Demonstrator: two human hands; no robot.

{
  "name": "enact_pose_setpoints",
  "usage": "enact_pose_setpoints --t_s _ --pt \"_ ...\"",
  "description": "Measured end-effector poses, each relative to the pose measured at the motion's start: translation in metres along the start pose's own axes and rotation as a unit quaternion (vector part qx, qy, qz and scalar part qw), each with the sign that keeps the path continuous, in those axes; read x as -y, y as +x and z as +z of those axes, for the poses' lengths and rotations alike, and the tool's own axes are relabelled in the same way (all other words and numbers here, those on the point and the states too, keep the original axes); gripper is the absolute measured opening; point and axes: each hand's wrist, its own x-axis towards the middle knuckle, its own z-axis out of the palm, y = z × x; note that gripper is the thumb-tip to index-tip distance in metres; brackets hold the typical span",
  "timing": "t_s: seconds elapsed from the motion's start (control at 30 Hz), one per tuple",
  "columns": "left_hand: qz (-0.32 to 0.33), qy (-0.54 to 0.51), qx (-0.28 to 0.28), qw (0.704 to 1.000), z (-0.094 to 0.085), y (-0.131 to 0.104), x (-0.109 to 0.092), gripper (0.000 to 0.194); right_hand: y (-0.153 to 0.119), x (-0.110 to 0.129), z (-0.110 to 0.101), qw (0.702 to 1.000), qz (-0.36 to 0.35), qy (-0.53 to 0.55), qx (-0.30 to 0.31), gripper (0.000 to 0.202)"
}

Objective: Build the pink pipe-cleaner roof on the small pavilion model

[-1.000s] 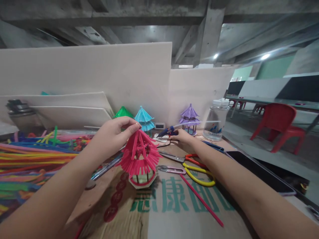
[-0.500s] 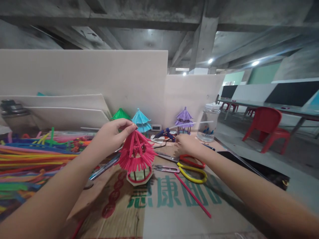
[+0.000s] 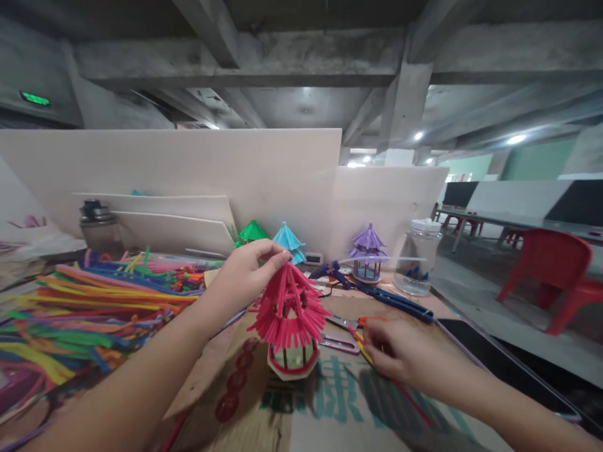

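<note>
While concrete beams (image 3: 301, 56) span overhead, cardboard (image 3: 339, 433) underlies the pink pagoda (image 3: 289, 331).

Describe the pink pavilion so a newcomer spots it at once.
Start at the large white board and come forward to the left hand. It pinches the pink pavilion, fringed and pagoda-shaped, by its top. Unlike the green model, blue model and purple model farther back, this one is pink and in a hand.

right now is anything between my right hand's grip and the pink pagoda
Yes: the small snips and part of the scissors lie low between your right hand's grip and the pink pagoda; nothing upright shows there.
</note>
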Motion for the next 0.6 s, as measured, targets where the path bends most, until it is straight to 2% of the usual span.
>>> enact_pose_setpoints --t_s 0.13,0.23,0.3,0.4,0.6 --pt "-0.005 -0.015 -0.001 1.000 0.009 -0.003 -0.004 0.033 0.012 0.013 -0.027 0.980 -0.060 0.145 -0.120 0.023" --pt "-0.004 -0.028 0.001 1.000 0.019 -0.004 -0.005 0.031 0.016 0.039 -0.042 0.963 -0.110 0.179 -0.169 0.023" --pt "-0.008 -0.040 -0.001 0.999 0.024 -0.005 -0.005 0.031 0.017 0.052 -0.043 0.953 -0.137 0.190 -0.189 0.022" --pt "-0.022 -0.061 -0.013 0.998 0.030 -0.005 -0.004 0.031 0.020 0.059 -0.030 0.950 -0.159 0.195 -0.183 0.020" --pt "-0.023 -0.084 -0.029 0.996 0.039 -0.007 -0.001 0.029 0.029 0.049 -0.006 0.961 -0.149 0.195 -0.127 0.019"
